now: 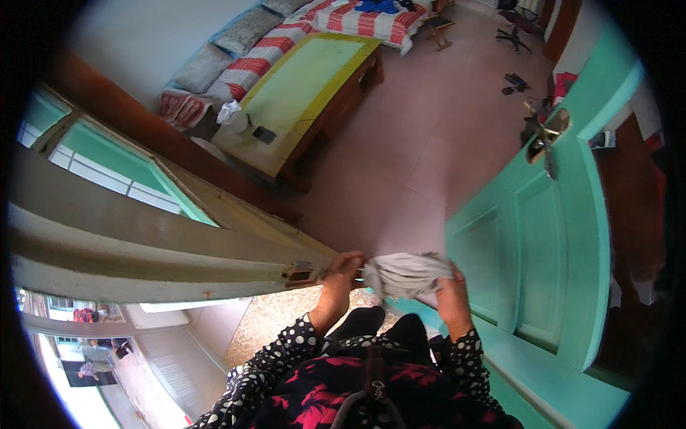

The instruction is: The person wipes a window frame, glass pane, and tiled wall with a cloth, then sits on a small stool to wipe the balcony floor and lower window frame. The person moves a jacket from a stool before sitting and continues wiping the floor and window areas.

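Note:
A crumpled, pale grey cloth (406, 274) stretches between my two hands at waist height. My left hand (341, 279) has its fingers at the cloth's left end, close beside the door frame (241, 279) and its metal strike plate (301, 273). The cloth's right end is gripped by my right hand (453, 300), with its fingers partly hidden behind the fabric. To the right of that hand stands a turquoise panelled door (536, 257), swung inward, with a metal handle (546, 145) on it.
Beyond the doorway is a tiled floor (407, 134). A long wooden table (305, 80) with a yellow-green cover stands at the left, beside a sofa (257, 61) with red and white striped covers. Farther off are a small stool (439, 26) and a swivel chair (517, 27).

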Action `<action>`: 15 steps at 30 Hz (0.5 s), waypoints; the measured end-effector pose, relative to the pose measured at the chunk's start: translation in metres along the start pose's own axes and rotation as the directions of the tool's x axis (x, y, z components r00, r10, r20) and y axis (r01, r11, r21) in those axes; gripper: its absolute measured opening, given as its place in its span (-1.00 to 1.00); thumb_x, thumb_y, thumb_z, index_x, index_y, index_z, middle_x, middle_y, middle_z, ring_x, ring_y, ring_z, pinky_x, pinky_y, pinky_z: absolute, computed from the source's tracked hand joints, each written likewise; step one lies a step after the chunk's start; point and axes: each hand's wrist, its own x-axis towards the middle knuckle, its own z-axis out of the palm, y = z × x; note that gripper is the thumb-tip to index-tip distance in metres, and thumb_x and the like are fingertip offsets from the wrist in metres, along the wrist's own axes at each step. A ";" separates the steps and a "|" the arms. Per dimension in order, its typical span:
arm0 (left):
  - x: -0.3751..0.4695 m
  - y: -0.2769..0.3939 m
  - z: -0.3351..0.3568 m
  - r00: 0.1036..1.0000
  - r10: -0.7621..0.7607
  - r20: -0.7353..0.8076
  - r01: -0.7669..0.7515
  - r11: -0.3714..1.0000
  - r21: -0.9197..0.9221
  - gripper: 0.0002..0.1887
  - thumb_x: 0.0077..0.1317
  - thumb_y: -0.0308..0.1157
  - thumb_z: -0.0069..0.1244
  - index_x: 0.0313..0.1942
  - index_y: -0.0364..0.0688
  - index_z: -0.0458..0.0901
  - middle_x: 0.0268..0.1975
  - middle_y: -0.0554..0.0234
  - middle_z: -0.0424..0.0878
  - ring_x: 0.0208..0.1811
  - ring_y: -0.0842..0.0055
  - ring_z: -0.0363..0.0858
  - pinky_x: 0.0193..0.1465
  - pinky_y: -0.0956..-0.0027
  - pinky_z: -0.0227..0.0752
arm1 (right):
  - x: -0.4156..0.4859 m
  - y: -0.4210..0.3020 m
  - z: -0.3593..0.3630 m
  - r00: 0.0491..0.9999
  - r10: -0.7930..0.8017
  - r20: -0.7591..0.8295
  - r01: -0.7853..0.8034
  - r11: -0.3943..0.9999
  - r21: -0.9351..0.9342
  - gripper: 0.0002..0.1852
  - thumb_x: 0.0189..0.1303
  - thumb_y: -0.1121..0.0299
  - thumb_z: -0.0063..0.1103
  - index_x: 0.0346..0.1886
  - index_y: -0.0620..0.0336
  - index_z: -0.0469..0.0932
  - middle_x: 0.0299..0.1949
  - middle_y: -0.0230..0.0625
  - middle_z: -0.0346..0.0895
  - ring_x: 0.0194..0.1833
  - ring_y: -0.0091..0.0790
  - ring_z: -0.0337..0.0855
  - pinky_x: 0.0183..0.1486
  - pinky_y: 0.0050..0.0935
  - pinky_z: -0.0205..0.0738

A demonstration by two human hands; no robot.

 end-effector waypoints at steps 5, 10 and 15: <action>0.005 -0.024 -0.032 0.868 -0.180 0.462 -0.166 0.773 0.612 -0.69 0.54 -0.27 0.04 0.16 -0.23 0.62 0.09 0.19 0.70 0.20 0.38 0.63 0.25 0.30 0.50 | 0.046 -0.013 0.023 0.996 -0.007 -0.094 0.000 0.997 -0.076 -0.66 0.47 0.48 0.05 0.26 0.30 0.55 0.12 -0.27 0.64 0.14 -0.37 0.65 0.27 -0.33 0.53; -0.005 -0.018 -0.066 0.869 -0.288 0.402 -0.106 0.685 0.721 -0.61 0.49 -0.22 0.11 0.17 -0.30 0.65 0.18 0.10 0.69 0.24 0.38 0.60 0.35 0.30 0.42 | 0.088 0.001 0.040 0.995 0.018 0.102 -0.031 0.991 0.127 -0.61 0.44 0.52 0.09 0.30 0.29 0.51 0.13 -0.24 0.63 0.16 -0.30 0.65 0.28 -0.29 0.52; -0.044 0.001 -0.077 0.960 -0.163 -0.229 0.270 0.754 0.599 -0.45 0.40 -0.22 0.23 0.26 -0.38 0.57 0.26 -0.02 0.65 0.26 0.31 0.60 0.36 0.29 0.44 | 0.145 0.009 0.080 0.916 0.305 0.262 -0.294 0.952 -0.080 -0.59 0.33 0.52 0.16 0.25 0.29 0.55 0.10 -0.24 0.65 0.11 -0.33 0.67 0.21 -0.38 0.55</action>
